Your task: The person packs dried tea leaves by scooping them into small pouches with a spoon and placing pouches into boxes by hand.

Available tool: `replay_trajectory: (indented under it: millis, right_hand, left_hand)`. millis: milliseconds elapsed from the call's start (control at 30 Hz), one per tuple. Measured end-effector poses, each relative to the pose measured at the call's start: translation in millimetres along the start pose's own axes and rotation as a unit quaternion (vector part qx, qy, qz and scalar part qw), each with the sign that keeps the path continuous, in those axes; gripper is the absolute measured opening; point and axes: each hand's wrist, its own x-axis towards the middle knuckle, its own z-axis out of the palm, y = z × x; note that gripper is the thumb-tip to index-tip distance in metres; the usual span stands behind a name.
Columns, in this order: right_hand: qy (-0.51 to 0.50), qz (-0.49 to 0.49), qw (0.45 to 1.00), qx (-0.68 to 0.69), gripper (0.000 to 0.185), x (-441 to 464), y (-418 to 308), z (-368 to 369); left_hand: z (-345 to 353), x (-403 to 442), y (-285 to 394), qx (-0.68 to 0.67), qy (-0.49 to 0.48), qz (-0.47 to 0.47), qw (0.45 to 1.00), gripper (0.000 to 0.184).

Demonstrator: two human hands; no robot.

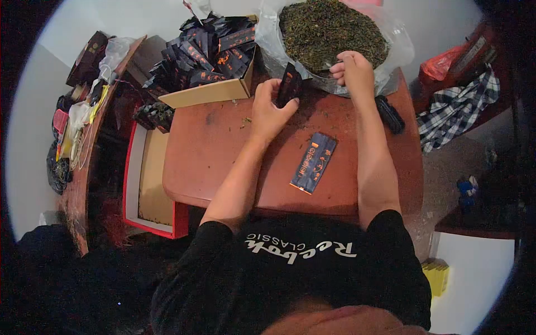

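My left hand (272,110) is closed around a small black packet (290,86), which stands tilted beside the bag of leaves. My right hand (355,73) hovers at the near side of a clear plastic bag (399,42) heaped with dried, dark green tea leaves (329,30). Its fingers are curled together; whatever they pinch is too small to make out. Between my forearms, a flat black packet with orange print (314,163) lies on the reddish-brown table (223,162).
A cardboard box (215,93) piled with black packets (209,53) stands at the back left. Below it is a red-edged open box (156,178). A dark, ridged object (390,114) lies by the right edge. Checked cloth (460,109) hangs farther right. Leaf crumbs dot the table.
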Motion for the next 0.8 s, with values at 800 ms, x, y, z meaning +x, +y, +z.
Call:
replay_trajectory:
  millis: [800]
  right_hand:
    - [-0.100,-0.023,0.994,0.049,0.026,-17,-52,-28]
  left_hand:
    - [-2,-1,6,0.036,-0.004,0.024,0.999,0.046]
